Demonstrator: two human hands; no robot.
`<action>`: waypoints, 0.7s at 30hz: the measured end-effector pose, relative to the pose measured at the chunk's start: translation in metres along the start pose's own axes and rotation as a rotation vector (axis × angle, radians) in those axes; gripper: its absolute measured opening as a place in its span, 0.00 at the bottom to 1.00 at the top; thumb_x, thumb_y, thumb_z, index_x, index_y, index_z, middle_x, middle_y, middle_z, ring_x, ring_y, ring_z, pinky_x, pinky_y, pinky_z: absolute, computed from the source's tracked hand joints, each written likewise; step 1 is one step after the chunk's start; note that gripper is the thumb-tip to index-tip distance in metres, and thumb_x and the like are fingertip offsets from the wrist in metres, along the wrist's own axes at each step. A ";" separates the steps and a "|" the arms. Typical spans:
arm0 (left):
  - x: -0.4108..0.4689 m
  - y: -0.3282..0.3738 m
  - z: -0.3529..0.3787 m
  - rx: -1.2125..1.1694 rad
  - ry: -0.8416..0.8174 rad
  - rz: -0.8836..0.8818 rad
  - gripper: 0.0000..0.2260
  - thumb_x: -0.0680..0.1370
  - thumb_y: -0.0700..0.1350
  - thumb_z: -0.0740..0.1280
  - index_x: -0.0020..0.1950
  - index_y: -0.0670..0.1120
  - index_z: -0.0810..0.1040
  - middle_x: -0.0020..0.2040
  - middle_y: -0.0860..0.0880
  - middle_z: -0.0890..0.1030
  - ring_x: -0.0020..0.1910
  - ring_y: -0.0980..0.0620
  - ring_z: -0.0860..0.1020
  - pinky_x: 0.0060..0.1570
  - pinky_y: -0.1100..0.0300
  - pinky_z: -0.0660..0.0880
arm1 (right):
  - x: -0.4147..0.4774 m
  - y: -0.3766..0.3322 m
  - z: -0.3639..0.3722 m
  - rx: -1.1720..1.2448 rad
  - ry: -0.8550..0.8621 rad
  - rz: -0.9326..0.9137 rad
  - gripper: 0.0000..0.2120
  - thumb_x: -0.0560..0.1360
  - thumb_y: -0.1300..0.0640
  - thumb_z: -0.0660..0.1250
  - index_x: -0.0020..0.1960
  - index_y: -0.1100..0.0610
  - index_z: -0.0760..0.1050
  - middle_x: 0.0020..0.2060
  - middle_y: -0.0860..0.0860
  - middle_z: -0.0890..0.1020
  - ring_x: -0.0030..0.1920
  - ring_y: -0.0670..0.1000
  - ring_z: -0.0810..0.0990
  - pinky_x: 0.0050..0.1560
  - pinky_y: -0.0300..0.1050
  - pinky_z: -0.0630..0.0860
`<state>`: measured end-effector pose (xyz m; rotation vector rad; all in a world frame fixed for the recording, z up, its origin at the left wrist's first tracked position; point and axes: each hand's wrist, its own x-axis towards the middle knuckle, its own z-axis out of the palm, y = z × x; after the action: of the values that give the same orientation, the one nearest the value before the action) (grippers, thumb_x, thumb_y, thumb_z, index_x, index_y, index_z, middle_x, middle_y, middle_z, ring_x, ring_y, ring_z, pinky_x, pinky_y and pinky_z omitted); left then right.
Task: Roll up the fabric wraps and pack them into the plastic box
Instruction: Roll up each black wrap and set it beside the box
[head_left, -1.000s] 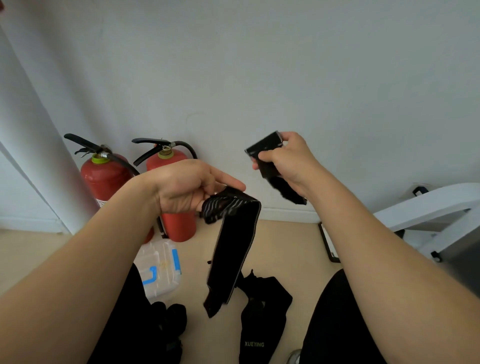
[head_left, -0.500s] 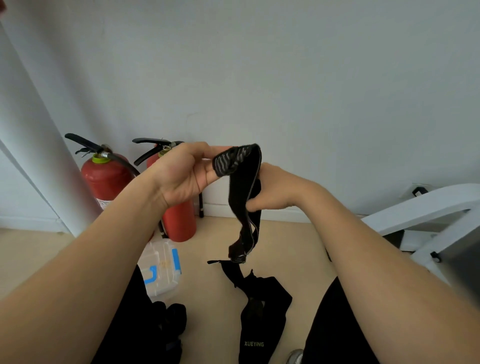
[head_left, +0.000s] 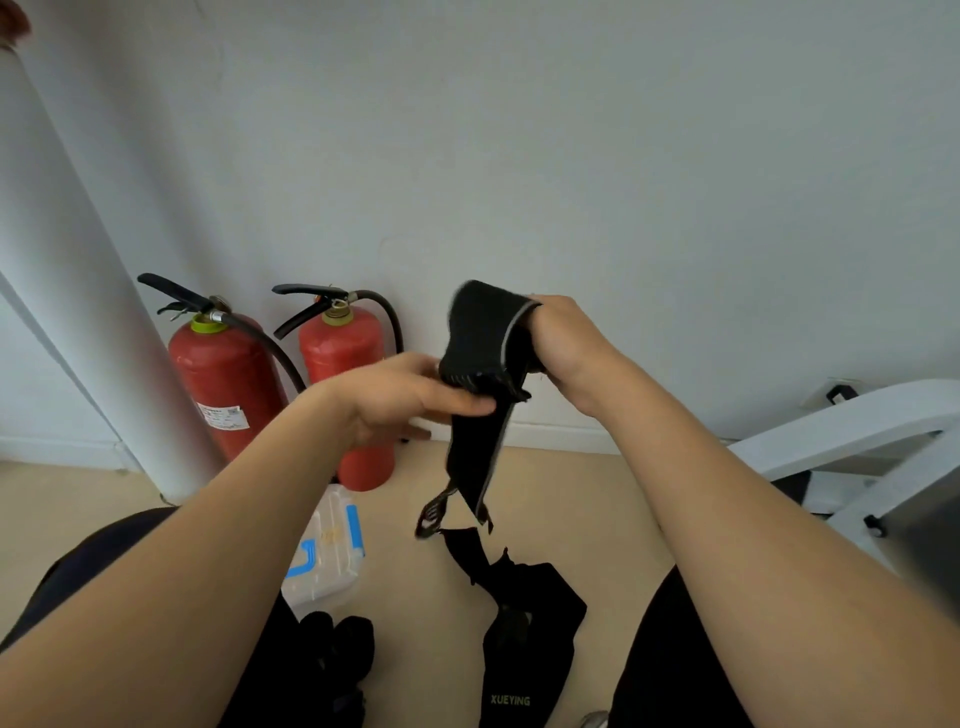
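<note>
From the head camera, both forearms reach out in front of a pale wall. The right hand (head_left: 566, 348) is raised, its grip clamped on the top of a black fabric wrap (head_left: 483, 338), fingers curled round the folded-over end. The rest of the wrap hangs straight down from there, its grey-edged tail and a small loop dangling clear above the floor (head_left: 405, 519).

The left hand (head_left: 400, 400) sits just beside it, slightly lower, fingers stretched out fairly straight with the tips against the wrap's ribbed end. I cannot tell whether that grip pinches the fabric or only touches it.

Down on the floor, between the person's dark-clad legs, lies another black wrap (head_left: 524, 618) printed XUEYING, spread loose. To its left is the clear plastic box (head_left: 332, 551) with blue latches, lid shut, partly hidden behind the left forearm. Close in front of the box sit dark bundles (head_left: 337, 644).

Two red fire extinguishers (head_left: 228, 384) stand against the wall beside a white pillar (head_left: 78, 312). A white frame (head_left: 831, 431) juts in at right.
</note>
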<state>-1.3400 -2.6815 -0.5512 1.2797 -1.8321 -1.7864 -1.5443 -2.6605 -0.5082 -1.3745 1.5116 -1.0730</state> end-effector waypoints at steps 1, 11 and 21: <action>0.000 -0.002 0.005 0.023 -0.007 -0.024 0.20 0.73 0.49 0.82 0.64 0.49 0.86 0.60 0.50 0.89 0.66 0.47 0.83 0.76 0.41 0.70 | 0.001 -0.001 -0.002 0.026 0.039 -0.001 0.04 0.77 0.57 0.64 0.45 0.55 0.77 0.39 0.55 0.73 0.44 0.55 0.68 0.48 0.53 0.64; 0.013 -0.043 0.030 0.215 -0.083 -0.344 0.21 0.83 0.40 0.73 0.75 0.44 0.74 0.61 0.44 0.86 0.55 0.43 0.87 0.62 0.41 0.83 | 0.007 0.003 -0.013 0.105 0.201 -0.001 0.07 0.80 0.62 0.62 0.45 0.60 0.75 0.39 0.55 0.74 0.41 0.53 0.71 0.46 0.50 0.69; 0.017 -0.045 0.025 0.421 0.113 -0.244 0.16 0.73 0.46 0.84 0.55 0.40 0.86 0.44 0.45 0.90 0.41 0.47 0.90 0.43 0.55 0.87 | 0.006 0.008 -0.014 -0.111 0.167 -0.110 0.22 0.81 0.64 0.63 0.30 0.49 0.76 0.28 0.43 0.74 0.29 0.42 0.71 0.35 0.37 0.71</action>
<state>-1.3506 -2.6704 -0.6039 1.7847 -2.1366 -1.4383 -1.5606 -2.6651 -0.5117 -1.4896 1.6530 -1.2139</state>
